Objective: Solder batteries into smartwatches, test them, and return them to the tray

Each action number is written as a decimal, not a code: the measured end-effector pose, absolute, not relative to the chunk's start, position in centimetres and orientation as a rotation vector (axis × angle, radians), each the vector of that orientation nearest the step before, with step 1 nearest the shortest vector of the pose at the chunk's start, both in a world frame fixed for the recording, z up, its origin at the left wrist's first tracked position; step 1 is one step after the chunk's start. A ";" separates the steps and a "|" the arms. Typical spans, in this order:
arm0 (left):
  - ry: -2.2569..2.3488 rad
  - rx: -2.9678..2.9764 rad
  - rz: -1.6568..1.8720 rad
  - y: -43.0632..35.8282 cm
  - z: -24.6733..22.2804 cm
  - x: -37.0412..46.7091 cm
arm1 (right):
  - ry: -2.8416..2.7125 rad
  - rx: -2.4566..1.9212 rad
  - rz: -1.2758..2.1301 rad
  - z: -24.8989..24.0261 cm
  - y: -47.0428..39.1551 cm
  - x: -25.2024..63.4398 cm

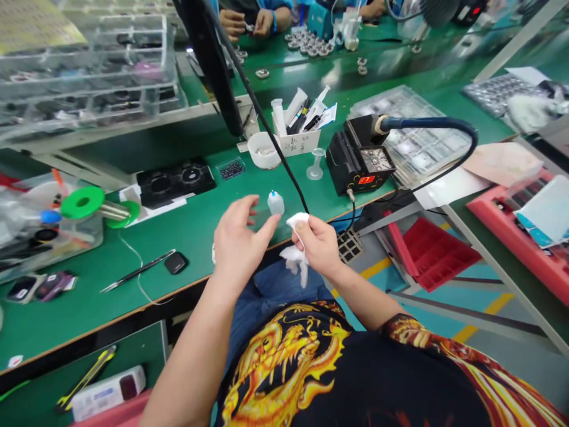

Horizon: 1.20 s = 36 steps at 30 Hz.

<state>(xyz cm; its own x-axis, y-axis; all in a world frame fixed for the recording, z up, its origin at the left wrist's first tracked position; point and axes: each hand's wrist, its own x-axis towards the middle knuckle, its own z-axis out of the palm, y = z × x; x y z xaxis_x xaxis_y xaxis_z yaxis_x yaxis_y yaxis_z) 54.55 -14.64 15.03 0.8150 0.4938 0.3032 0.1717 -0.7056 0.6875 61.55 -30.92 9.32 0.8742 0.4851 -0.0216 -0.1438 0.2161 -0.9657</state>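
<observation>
Fingers apart, my left hand (240, 237) reaches over the front edge of the green bench (191, 228). Just beyond its thumb and fingertips stands a small translucent bottle (276, 204) with a blue tip; I see no grip on it. A bit of something white shows at the hand's outer side, mostly hidden. My right hand (320, 243) pinches a crumpled white tissue (296, 258) above my lap, part of it hanging down. To the left on the bench lie tweezers (137, 271) and a small black square piece (176, 263).
Behind the bottle stand a white round dish (264, 151), a carton of pens and syringes (299, 141) and a black soldering station (360, 157) with a looping cable. A dark lamp arm (213, 65) hangs overhead. Solder spool (83, 203) at left. Across the bench, another person's hands (246, 25) hold something small.
</observation>
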 end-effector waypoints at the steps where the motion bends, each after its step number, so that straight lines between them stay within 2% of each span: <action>1: 0.514 2.317 0.627 -14.4 14.5 55.8 | -0.308 -1.277 0.414 9.4 -30.3 61.9; 6: 0.570 2.312 0.536 -14.3 12.2 59.2 | -0.235 -1.152 0.389 9.4 -28.7 63.0; 10: 0.499 2.235 0.502 -14.8 12.5 58.6 | -0.163 -1.043 0.450 10.5 -28.9 63.1; 14: 0.468 1.834 0.469 -15.5 14.0 53.9 | -0.154 -0.922 0.622 11.6 -29.3 62.4; 18: 0.455 1.359 0.167 -17.0 14.8 47.2 | -0.174 -0.834 0.819 11.7 -29.1 61.0; 23: 0.456 1.077 -0.059 -19.3 14.4 43.1 | -0.188 -0.881 0.970 10.8 -28.1 59.2; 36: 0.364 0.895 -0.130 -19.5 13.6 41.7 | -0.130 -1.067 1.061 10.3 -27.3 57.0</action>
<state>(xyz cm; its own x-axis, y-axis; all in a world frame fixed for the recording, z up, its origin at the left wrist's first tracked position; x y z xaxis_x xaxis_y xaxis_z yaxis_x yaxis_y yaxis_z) 41.75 -19.53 13.62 0.9310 0.0397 -0.3628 0.2611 0.6221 0.7381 56.98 -27.35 10.30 0.5294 0.7584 -0.3803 -0.6439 0.0673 -0.7622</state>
